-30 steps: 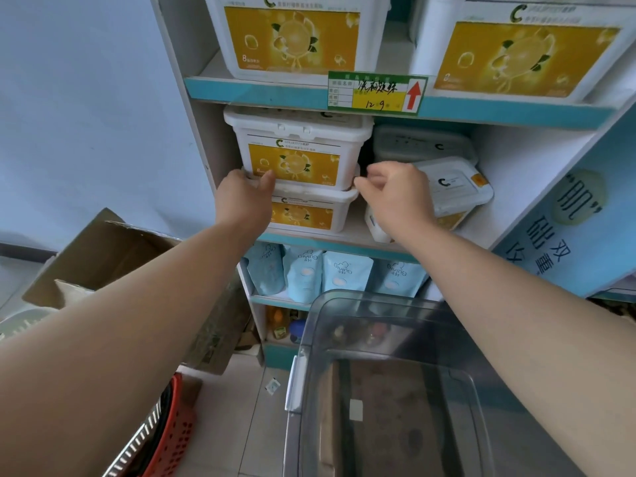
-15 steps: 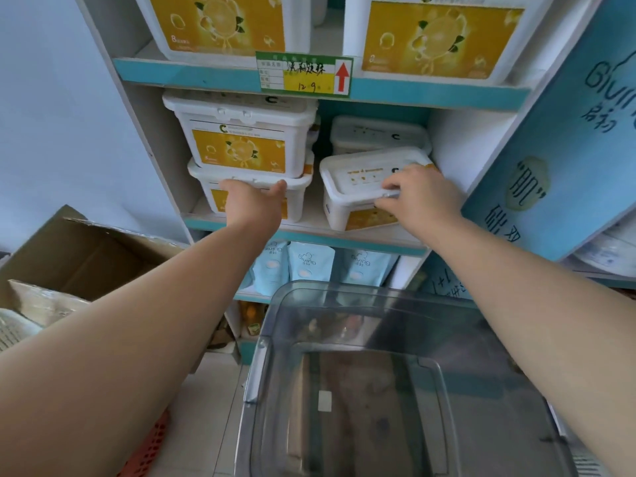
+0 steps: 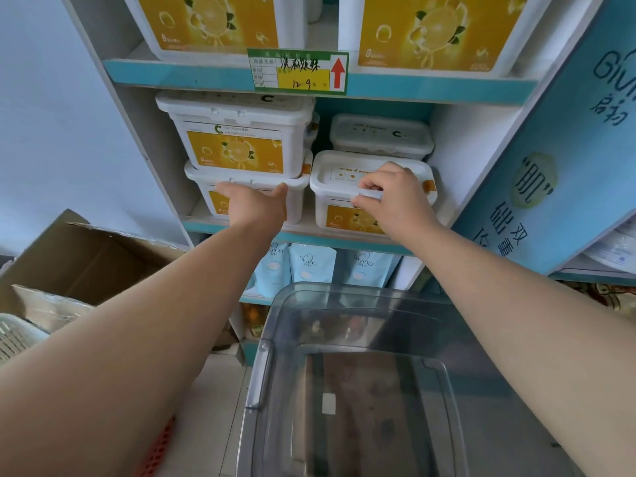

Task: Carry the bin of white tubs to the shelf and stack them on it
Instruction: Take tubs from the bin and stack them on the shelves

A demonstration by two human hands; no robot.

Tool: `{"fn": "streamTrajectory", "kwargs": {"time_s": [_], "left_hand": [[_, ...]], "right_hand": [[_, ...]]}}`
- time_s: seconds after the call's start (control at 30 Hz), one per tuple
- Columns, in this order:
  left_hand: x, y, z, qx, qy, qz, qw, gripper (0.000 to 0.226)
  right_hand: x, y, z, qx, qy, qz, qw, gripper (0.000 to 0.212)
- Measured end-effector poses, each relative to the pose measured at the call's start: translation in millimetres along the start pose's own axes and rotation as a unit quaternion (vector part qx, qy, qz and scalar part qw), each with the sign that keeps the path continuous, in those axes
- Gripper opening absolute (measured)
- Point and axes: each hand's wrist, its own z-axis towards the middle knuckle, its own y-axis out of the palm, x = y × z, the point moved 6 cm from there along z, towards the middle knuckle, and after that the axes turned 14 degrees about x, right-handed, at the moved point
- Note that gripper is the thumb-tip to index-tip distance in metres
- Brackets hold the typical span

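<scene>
Head view: below "12.9" tag [image 3: 298,71], left hand [image 3: 254,205] flat on lower tub [image 3: 296,202]; right hand [image 3: 396,201] pinches handle [image 3: 370,194].

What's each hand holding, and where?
Right hand grips the front right tub by its lid's front edge; left hand just presses the lower left tub.

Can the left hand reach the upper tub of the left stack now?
Probably yes: the left hand touches the lower tub just beneath, and nothing stands before the upper tub.
</scene>
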Motion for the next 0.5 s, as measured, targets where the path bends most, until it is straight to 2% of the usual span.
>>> {"fn": "streamTrajectory", "kwargs": {"time_s": [0.27,0.5], "left_hand": [[-5.4,0.6,5.1,-0.017,-0.015,-0.015,1.0,0.085],[-6.6,0.0,5.2,-0.024,0.006,0.009,1.0,0.08]], "right_hand": [[1.6,-2.2,4.2,-0.003,-0.012,-0.005,1.0,0.015],[3.2,-2.3,-0.7,0.024,-0.024,-0.03,0.999,0.022]]}}
